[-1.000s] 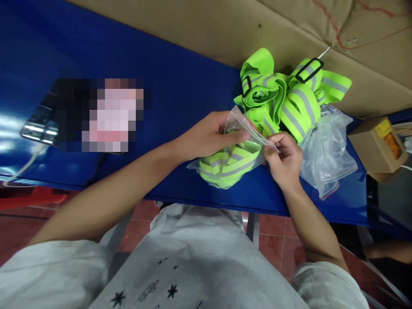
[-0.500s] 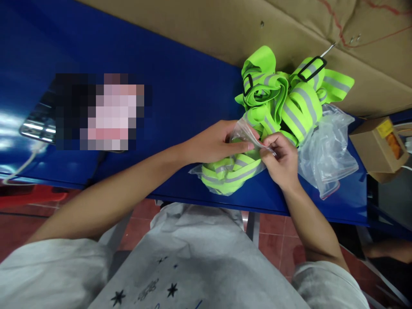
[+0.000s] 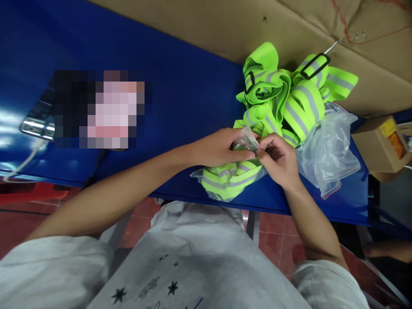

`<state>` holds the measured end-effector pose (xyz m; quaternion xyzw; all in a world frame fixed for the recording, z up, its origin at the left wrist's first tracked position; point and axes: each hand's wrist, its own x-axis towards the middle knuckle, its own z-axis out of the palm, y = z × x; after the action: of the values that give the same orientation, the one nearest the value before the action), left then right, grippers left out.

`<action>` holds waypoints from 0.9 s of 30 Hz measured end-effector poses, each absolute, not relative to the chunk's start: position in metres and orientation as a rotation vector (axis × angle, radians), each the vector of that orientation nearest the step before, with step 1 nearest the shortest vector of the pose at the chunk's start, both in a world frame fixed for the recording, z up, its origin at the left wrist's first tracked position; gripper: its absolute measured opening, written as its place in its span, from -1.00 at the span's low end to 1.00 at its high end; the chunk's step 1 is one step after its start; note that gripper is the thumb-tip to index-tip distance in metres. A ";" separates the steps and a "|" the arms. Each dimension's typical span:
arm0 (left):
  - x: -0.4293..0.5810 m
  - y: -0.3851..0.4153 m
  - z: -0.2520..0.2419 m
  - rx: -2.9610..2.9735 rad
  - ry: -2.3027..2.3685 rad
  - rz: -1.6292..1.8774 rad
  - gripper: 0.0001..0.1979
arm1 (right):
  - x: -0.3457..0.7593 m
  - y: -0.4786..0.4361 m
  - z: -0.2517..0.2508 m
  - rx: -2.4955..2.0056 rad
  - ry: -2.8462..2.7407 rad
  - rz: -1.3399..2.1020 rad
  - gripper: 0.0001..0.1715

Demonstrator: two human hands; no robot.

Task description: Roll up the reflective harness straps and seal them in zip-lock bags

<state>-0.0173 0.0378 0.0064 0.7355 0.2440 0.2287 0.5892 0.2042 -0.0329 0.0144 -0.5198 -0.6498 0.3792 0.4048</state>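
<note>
A clear plastic bag with a folded neon-green reflective strap inside lies at the near edge of the blue table. My left hand pinches the bag's top edge from the left. My right hand pinches the same edge from the right, fingers closed on the plastic. Both hands meet over the bag's mouth.
Just beyond my hands is a heap of loose neon-green reflective straps with black buckles. Empty clear bags lie to the right. A small cardboard box stands at far right. Brown cardboard lines the back. A phone with a cable lies left.
My two hands have drawn closer together and lower, pressing the bag's open top down over the strap. The bag's raised flap has flattened.
</note>
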 end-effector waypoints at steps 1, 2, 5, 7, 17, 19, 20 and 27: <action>-0.017 0.037 0.006 1.727 0.563 0.524 -0.56 | 0.204 -0.033 0.014 -1.308 -1.641 0.963 -0.90; -0.017 0.037 0.006 1.741 0.553 0.515 -0.57 | 0.203 -0.033 0.014 -1.302 -1.643 0.970 -0.90; -0.015 0.034 0.005 1.771 0.539 0.481 -0.62 | 0.201 -0.033 0.015 -1.303 -1.656 0.979 -0.90; -0.014 0.032 0.004 1.767 0.548 0.477 -0.65 | 0.200 -0.033 0.015 -1.321 -1.655 0.972 -0.86; -0.016 0.039 0.008 1.539 0.660 0.670 -0.62 | 0.202 -0.031 0.014 -1.318 -1.614 1.050 -0.91; -0.019 0.041 0.009 1.539 0.714 0.701 -0.62 | 0.201 -0.031 0.014 -1.328 -1.606 1.052 -0.89; -0.020 0.041 0.010 1.545 0.726 0.706 -0.63 | 0.200 -0.031 0.015 -1.327 -1.606 1.055 -0.88; -0.017 0.038 0.007 1.602 0.743 0.759 -0.67 | 0.199 -0.030 0.014 -1.310 -1.615 1.014 -0.78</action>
<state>-0.0170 0.0379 0.0069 0.6835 0.3168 0.3235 0.5726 0.1991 -0.0305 0.0141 -0.5183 -0.6391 0.4012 0.4024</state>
